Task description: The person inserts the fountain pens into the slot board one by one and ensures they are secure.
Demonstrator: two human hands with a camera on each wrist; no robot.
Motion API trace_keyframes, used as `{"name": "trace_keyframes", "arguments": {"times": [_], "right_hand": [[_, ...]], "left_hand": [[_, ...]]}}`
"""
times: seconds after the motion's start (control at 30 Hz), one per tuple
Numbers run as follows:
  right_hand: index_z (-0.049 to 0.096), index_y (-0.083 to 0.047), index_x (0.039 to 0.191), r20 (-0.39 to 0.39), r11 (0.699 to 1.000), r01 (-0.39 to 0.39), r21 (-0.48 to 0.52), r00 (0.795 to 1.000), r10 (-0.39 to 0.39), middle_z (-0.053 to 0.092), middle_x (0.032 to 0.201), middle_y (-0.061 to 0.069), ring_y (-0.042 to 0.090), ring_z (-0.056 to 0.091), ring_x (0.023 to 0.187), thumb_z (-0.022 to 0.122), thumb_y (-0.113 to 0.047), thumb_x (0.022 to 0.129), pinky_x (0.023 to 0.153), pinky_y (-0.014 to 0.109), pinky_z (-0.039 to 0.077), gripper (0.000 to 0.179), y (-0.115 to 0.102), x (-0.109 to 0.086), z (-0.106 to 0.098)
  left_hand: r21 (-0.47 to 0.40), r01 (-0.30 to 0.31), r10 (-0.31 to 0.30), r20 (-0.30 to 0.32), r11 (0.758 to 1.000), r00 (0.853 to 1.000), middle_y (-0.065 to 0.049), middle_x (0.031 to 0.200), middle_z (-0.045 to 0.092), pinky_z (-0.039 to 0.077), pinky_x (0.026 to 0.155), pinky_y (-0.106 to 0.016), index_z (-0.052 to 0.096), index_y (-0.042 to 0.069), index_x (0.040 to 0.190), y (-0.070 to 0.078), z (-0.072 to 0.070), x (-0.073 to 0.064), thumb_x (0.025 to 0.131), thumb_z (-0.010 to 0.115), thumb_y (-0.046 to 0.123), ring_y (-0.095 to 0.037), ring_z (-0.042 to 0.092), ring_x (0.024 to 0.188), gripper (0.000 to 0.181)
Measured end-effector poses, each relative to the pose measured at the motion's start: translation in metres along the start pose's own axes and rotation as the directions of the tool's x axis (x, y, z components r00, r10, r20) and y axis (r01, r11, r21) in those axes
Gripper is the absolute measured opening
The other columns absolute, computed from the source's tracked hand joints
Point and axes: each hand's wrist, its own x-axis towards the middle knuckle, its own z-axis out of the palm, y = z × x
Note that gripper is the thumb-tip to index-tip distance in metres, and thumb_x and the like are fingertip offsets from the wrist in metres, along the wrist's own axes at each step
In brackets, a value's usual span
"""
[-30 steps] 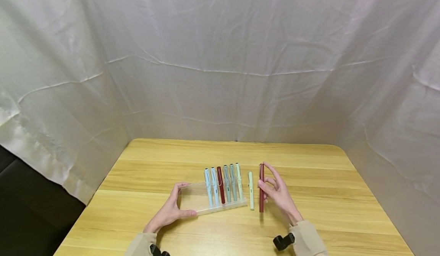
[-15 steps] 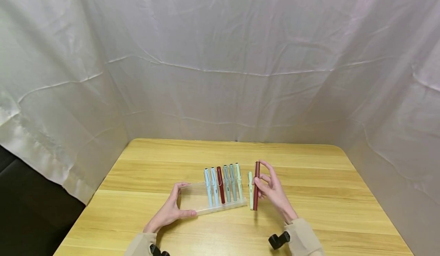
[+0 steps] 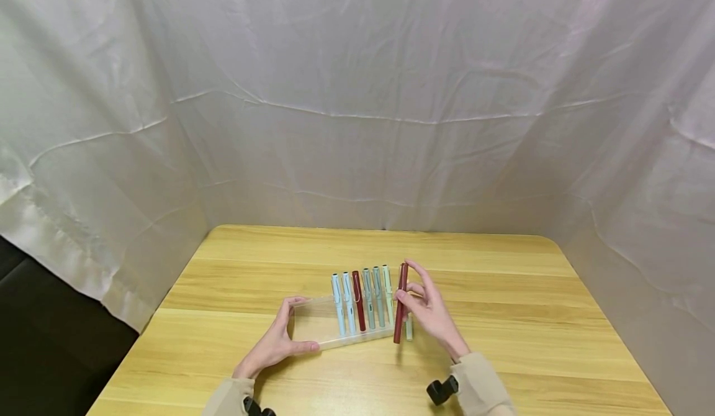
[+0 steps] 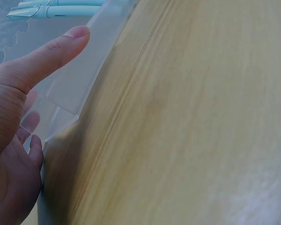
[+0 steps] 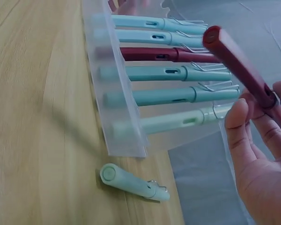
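A clear plastic pen stand holds a row of pens side by side: two light blue pens, a dark red pen, two teal pens and a pale green pen at the right end. My left hand grips the stand's left end, thumb along the front edge. Between thumb and fingers, my right hand pinches another dark red pen, raised above the table near the stand's right end. Beneath that hand a loose pale green pen lies on the wood, partly hidden in the head view.
The wooden table stretches around the stand. Pale curtains hang behind it and on both sides. Something black is at the far left. Beige sleeves with black wrist cameras cover the forearms.
My right hand has carried the dark red pen leftward, over the loose pale green pen, to the stand's right end. My left hand and the stand have stayed put.
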Motion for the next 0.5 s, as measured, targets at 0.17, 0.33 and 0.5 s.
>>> {"name": "trace_keyframes", "arguments": {"times": [0.17,0.33,0.5], "right_hand": [[0.017,-0.017,0.159,0.014,0.996,-0.043,-0.073,0.999,0.044,0.068,0.114,0.030,0.035,0.071,0.106,0.058,-0.012,0.101,0.091,0.022,0.058,0.072,-0.002,0.001,0.007],[0.017,-0.013,0.158,0.030,0.995,0.000,-0.100,1.000,0.003,0.065,0.119,0.031,0.048,0.066,0.108,0.057,-0.009,0.101,0.090,0.024,0.059,0.069,-0.004,0.003,0.014],[0.024,-0.017,0.156,0.018,0.993,-0.010,-0.116,1.000,0.012,0.058,0.123,0.031,0.030,0.069,0.094,0.059,-0.010,0.101,0.079,0.027,0.062,0.066,-0.006,0.007,0.022]], "left_hand": [[-0.001,-0.003,0.003,-0.002,1.000,1.000,-0.019,0.152,0.038,0.007,0.122,-0.072,0.035,0.009,0.143,0.000,0.001,0.000,0.068,0.093,0.021,-0.044,0.025,0.149,0.096],[0.001,-0.009,0.009,-0.006,1.000,1.000,-0.019,0.153,0.037,0.007,0.122,-0.072,0.034,0.009,0.143,0.000,0.002,-0.001,0.068,0.093,0.021,-0.044,0.025,0.150,0.096],[0.011,0.004,-0.004,-0.017,1.000,1.000,-0.017,0.153,0.037,0.009,0.121,-0.073,0.035,0.012,0.144,0.000,0.003,-0.002,0.068,0.093,0.022,-0.043,0.027,0.148,0.096]]}}
